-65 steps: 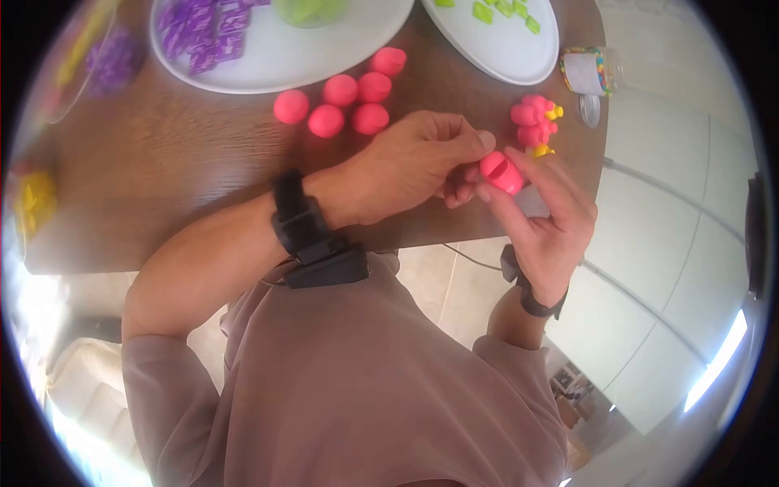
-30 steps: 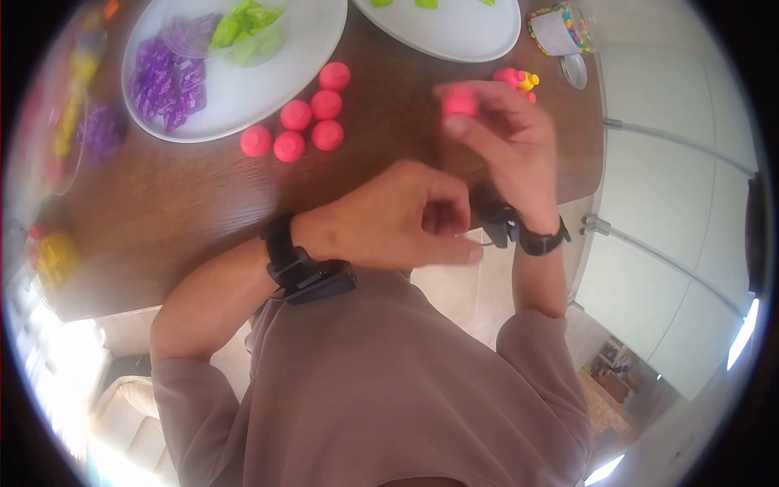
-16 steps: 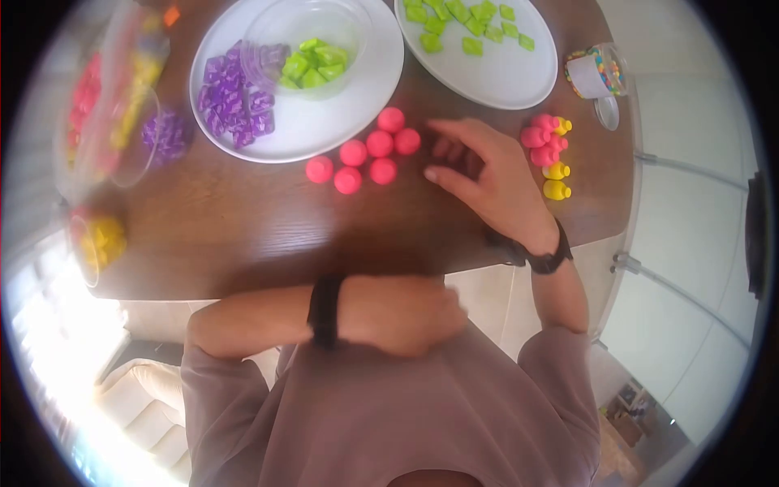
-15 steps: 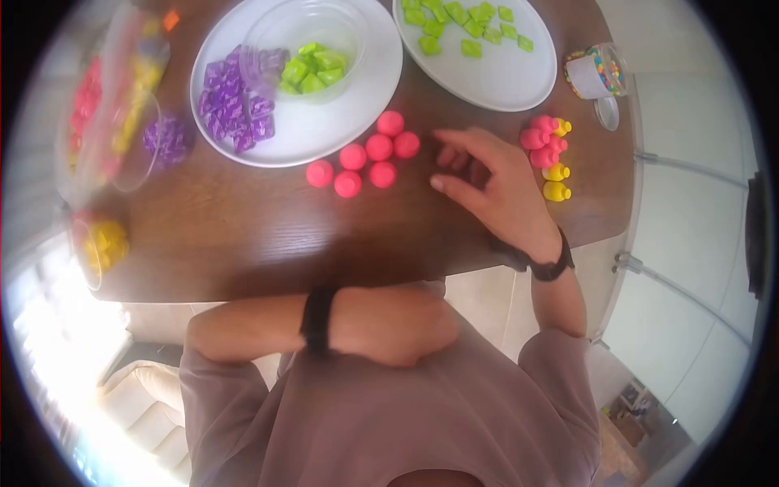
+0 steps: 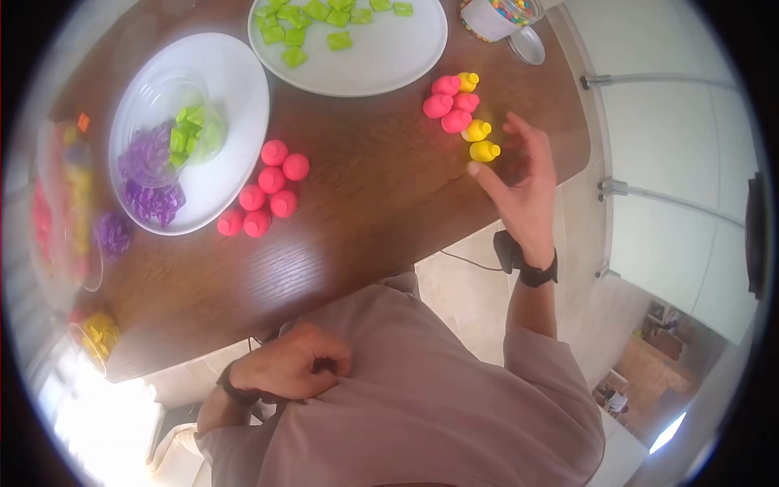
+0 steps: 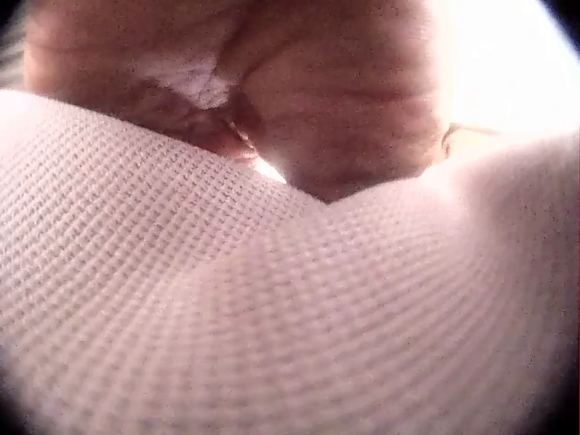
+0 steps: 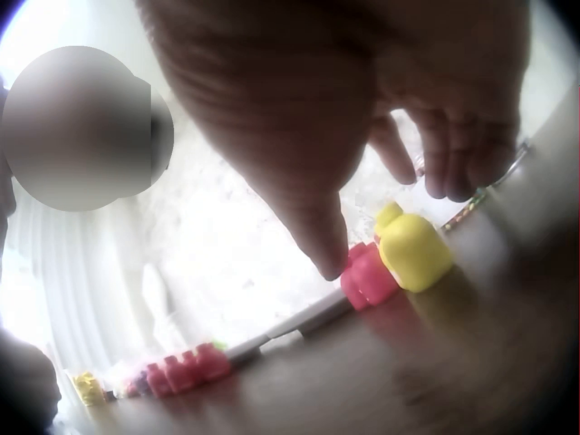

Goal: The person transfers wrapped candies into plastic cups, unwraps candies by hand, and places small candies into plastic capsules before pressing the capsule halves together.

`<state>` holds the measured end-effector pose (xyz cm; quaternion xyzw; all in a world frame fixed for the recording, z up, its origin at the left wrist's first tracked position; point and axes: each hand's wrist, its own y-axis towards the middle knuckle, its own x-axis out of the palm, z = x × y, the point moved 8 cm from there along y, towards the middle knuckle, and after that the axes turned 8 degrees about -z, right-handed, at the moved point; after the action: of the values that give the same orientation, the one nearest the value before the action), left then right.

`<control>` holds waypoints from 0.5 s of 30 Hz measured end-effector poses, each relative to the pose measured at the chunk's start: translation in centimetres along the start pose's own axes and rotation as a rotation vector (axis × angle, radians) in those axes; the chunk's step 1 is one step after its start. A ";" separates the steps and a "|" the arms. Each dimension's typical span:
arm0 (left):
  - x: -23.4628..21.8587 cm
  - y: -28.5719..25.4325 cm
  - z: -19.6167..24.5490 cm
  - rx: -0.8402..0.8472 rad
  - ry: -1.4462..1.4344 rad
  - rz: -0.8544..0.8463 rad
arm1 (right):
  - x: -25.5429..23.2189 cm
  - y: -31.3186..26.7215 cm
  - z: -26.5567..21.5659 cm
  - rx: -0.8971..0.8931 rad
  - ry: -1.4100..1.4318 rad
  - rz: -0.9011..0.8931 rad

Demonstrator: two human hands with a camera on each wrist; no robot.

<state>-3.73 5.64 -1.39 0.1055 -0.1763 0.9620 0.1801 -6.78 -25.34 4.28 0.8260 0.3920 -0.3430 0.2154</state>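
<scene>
My right hand (image 5: pixel 527 183) is beside the nearest yellow bottle-shaped piece (image 5: pixel 484 151), thumb and fingers spread around it with a gap. In the right wrist view the thumb and fingers of the hand (image 7: pixel 362 136) hang over a yellow piece (image 7: pixel 417 254) and pink ones (image 7: pixel 367 276). Several pink pieces (image 5: pixel 456 121) and more yellow ones stand just beyond. My left hand (image 5: pixel 292 363) rests against the shirt at the lap, fingers loosely curled with nothing seen in them; the left wrist view shows the palm (image 6: pixel 335 100) against shirt fabric (image 6: pixel 272 299).
Several pink pieces (image 5: pixel 284 204) stand mid-table beside a white plate (image 5: pixel 243 89) with purple packets and a clear bowl of green ones. Another plate (image 5: pixel 365 73) bears green pieces. A jar (image 5: pixel 487 20) and lid (image 5: pixel 527 46) lie at the back right; clear bags are at the left.
The right hand has moved from near the mid-table pink pieces to the yellow ones. The pink piece it held earlier is out of it. The left hand has dropped to the lap. The head view has turned.
</scene>
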 end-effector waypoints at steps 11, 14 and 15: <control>-5.3 1.1 8.8 0.212 0.381 0.652 | 2.5 -2.1 1.0 -0.107 0.060 0.026; -5.6 2.6 7.8 0.182 0.527 0.802 | 5.8 -4.7 -4.9 -0.325 0.077 -0.217; -5.6 2.8 8.3 0.254 0.593 0.878 | 6.4 -5.1 -5.5 -0.328 0.093 -0.220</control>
<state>1.45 -1.71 3.89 -0.2329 -0.0279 0.9490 -0.2106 -5.68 -15.66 2.80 0.7470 0.5401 -0.2576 0.2897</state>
